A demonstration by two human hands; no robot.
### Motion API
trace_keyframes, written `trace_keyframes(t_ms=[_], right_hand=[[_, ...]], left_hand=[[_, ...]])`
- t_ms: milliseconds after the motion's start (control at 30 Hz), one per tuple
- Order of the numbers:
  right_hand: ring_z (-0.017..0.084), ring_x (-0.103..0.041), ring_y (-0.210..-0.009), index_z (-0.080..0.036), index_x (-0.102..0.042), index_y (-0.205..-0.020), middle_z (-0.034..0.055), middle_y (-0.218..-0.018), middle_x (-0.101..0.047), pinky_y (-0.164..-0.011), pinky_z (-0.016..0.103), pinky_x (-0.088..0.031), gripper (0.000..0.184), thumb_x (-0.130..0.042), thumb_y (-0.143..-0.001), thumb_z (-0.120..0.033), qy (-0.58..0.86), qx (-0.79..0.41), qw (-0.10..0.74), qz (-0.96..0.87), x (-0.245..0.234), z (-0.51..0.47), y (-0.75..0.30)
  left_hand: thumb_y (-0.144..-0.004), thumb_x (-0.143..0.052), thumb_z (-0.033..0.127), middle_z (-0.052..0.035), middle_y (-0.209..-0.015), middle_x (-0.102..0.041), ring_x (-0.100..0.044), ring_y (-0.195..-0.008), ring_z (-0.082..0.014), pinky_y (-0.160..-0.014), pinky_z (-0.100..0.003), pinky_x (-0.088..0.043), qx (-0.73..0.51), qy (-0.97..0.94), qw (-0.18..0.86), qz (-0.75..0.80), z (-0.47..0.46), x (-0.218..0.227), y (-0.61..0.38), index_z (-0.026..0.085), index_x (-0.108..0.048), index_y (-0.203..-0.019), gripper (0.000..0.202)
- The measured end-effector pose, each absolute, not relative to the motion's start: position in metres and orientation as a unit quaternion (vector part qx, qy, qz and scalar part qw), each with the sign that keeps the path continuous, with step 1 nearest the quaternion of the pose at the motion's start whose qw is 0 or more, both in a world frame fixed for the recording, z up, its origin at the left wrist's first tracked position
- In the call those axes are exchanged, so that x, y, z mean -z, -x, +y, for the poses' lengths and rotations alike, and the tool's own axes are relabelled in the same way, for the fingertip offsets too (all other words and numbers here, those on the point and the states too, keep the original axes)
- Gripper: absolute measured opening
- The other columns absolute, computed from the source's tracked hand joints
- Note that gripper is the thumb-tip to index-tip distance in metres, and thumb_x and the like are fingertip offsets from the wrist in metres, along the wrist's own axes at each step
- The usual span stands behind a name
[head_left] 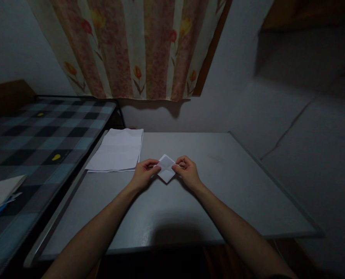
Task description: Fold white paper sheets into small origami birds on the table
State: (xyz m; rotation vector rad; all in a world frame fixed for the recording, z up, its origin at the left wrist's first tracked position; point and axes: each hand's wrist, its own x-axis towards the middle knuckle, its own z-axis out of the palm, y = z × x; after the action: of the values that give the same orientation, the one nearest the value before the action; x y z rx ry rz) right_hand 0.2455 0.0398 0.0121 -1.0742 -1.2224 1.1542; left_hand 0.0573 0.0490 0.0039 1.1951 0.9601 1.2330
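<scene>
A small white folded paper, diamond-shaped with crease lines across it, sits just above the grey table near its middle. My left hand pinches the paper's left corner with closed fingers. At the paper's right corner, my right hand holds on in the same way. Both forearms reach in from the bottom of the view.
A stack of white paper sheets lies on the table's far left corner. A bed with a checked cover stands to the left, with a pale book or pad on it. A flowered curtain hangs on the wall behind.
</scene>
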Motion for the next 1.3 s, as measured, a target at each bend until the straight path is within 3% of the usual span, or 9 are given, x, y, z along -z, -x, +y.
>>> trace_keyframes(t_ms=[100, 167, 367, 567, 700, 967, 1067, 1167, 1300], right_hand=[[0.011, -0.056, -0.052, -0.02, -0.059, -0.107, -0.0063, -0.058, -0.06, -0.053, 0.023, -0.044, 0.046, -0.073, -0.064, -0.029, 0.446, -0.5, 0.541, -0.509, -0.011, 0.04, -0.245], [0.012, -0.058, -0.055, -0.019, -0.059, -0.115, -0.0044, -0.062, -0.064, -0.057, 0.025, -0.046, 0.052, -0.072, -0.065, -0.028, 0.444, -0.505, 0.532, -0.514, -0.008, 0.041, -0.245], [0.019, -0.067, -0.076, -0.02, -0.073, -0.082, 0.0039, -0.082, -0.074, -0.076, 0.036, -0.052, 0.017, -0.07, -0.067, -0.029, 0.445, -0.454, 0.538, -0.553, -0.005, 0.045, -0.249], [0.022, -0.069, -0.09, -0.026, -0.076, -0.078, 0.0032, -0.088, -0.075, -0.091, 0.041, -0.05, 0.012, -0.067, -0.072, -0.021, 0.453, -0.316, 0.502, -0.666, 0.003, 0.048, -0.262], [0.024, -0.068, -0.097, -0.028, -0.076, -0.08, 0.0021, -0.089, -0.075, -0.092, 0.044, -0.05, 0.021, -0.062, -0.074, -0.012, 0.463, -0.226, 0.414, -0.75, 0.013, 0.052, -0.268], [0.026, -0.066, -0.103, -0.022, -0.075, -0.09, 0.0067, -0.1, -0.073, -0.094, 0.044, -0.049, 0.036, -0.054, -0.072, 0.0, 0.476, -0.1, 0.269, -0.832, 0.013, 0.052, -0.266], [0.026, -0.066, -0.101, -0.021, -0.075, -0.091, 0.007, -0.1, -0.074, -0.094, 0.043, -0.048, 0.034, -0.053, -0.072, -0.003, 0.491, -0.098, 0.263, -0.824, 0.011, 0.05, -0.264], [0.024, -0.066, -0.101, -0.019, -0.076, -0.088, 0.0074, -0.099, -0.074, -0.095, 0.041, -0.047, 0.03, -0.054, -0.073, -0.005, 0.509, -0.102, 0.283, -0.807, 0.01, 0.05, -0.262], [0.023, -0.065, -0.102, -0.02, -0.076, -0.086, 0.008, -0.105, -0.072, -0.096, 0.04, -0.046, 0.021, -0.06, -0.075, -0.012, 0.529, -0.113, 0.291, -0.789, 0.01, 0.05, -0.261]], left_hand=[[-0.062, -0.078, 0.031, -0.0026, -0.068, -0.07, -0.062, -0.06, -0.0143, -0.06, -0.024, -0.047, -0.505, -0.505, 0.574, 0.401, 0.05, -0.003, -0.057, 0.013, -0.064, -0.107, 0.05], [-0.063, -0.077, 0.032, -0.003, -0.068, -0.071, -0.063, -0.061, -0.0152, -0.061, -0.025, -0.048, -0.496, -0.505, 0.578, 0.406, 0.051, -0.003, -0.056, 0.013, -0.06, -0.117, 0.06], [-0.065, -0.074, 0.035, -0.0084, -0.083, -0.074, -0.068, -0.077, -0.0223, -0.075, -0.035, -0.052, -0.505, -0.545, 0.519, 0.422, 0.051, -0.002, -0.056, 0.014, -0.072, -0.085, 0.029], [-0.076, -0.065, 0.025, -0.0055, -0.098, -0.074, -0.065, -0.103, -0.0254, -0.098, -0.043, -0.045, -0.43, -0.733, 0.326, 0.415, 0.054, 0.008, -0.047, 0.026, -0.075, -0.087, 0.015], [-0.079, -0.058, 0.016, -0.0071, -0.099, -0.073, -0.063, -0.107, -0.0258, -0.099, -0.044, -0.043, -0.344, -0.814, 0.236, 0.404, 0.058, 0.015, -0.045, 0.026, -0.074, -0.092, 0.022], [-0.078, -0.051, 0.01, -0.0077, -0.106, -0.071, -0.062, -0.109, -0.0249, -0.097, -0.038, -0.045, -0.259, -0.863, 0.159, 0.403, 0.056, 0.015, -0.045, 0.026, -0.07, -0.102, 0.035], [-0.075, -0.054, 0.011, -0.0076, -0.104, -0.071, -0.062, -0.107, -0.0256, -0.097, -0.038, -0.045, -0.255, -0.866, 0.14, 0.407, 0.053, 0.01, -0.047, 0.024, -0.071, -0.1, 0.033], [-0.084, -0.054, 0.022, -0.0095, -0.101, -0.072, -0.064, -0.101, -0.0257, -0.095, -0.04, -0.046, -0.252, -0.866, 0.113, 0.416, 0.052, 0.006, -0.051, 0.02, -0.073, -0.091, 0.021], [-0.087, -0.056, 0.028, -0.0093, -0.108, -0.07, -0.061, -0.104, -0.0264, -0.093, -0.043, -0.046, -0.24, -0.865, 0.067, 0.435, 0.053, 0.007, -0.054, 0.019, -0.073, -0.085, 0.02]])
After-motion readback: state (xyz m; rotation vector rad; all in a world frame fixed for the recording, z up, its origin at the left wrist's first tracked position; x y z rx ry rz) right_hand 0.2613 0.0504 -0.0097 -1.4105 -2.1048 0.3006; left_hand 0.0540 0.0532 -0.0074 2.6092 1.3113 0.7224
